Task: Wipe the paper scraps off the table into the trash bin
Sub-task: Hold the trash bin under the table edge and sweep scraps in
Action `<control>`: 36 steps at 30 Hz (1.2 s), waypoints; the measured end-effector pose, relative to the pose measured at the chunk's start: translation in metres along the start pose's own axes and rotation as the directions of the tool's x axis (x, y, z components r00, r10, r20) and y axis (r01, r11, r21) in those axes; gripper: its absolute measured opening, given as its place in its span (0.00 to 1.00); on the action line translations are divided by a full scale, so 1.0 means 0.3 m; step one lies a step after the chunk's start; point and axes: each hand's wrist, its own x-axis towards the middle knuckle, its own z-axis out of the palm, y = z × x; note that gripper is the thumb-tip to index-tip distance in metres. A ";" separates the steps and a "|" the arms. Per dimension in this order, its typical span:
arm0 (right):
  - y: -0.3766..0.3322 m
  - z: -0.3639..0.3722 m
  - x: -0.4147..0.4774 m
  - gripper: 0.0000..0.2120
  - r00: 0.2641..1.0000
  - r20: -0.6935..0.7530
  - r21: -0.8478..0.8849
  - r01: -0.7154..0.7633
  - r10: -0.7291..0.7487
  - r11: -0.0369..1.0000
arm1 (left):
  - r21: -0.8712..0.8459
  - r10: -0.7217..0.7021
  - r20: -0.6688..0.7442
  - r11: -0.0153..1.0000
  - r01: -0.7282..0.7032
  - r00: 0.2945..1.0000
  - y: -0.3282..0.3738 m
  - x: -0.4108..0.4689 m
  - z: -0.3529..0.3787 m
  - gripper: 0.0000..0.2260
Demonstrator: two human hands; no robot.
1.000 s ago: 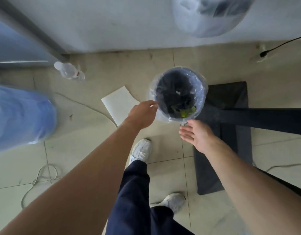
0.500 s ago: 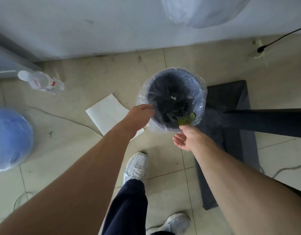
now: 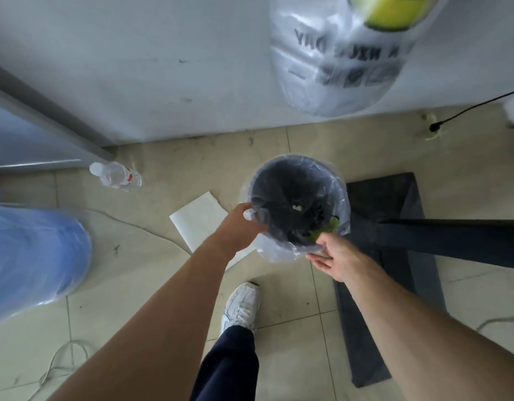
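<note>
A round dark trash bin (image 3: 322, 172) lined with a clear plastic bag stands on the tiled floor near the wall. Inside it lie dark waste, a small white scrap (image 3: 297, 208) and something yellow-green (image 3: 326, 228). My left hand (image 3: 240, 227) grips the bin's left rim and liner. My right hand (image 3: 334, 257) touches the near right rim, fingers spread and lightly curled around the liner edge. No table is in view.
A white sheet (image 3: 199, 224) lies on the floor left of the bin. A plastic bottle (image 3: 115, 176) lies near the wall. A blue wrapped bundle (image 3: 33, 256) sits at far left. A dark mat (image 3: 394, 273), a black bar (image 3: 452, 235), loose cables (image 3: 467, 110) and my white shoe (image 3: 241, 305) surround the bin.
My right hand has moved up from below the bin to its near rim. My left hand has kept its hold on the left rim. The camera has tilted.
</note>
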 end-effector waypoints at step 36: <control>0.940 -0.783 -1.178 0.12 0.957 -0.152 0.150 0.269 -0.246 0.952 | 0.177 -0.049 -0.038 0.983 0.055 0.998 -0.075 -1.422 0.325 0.06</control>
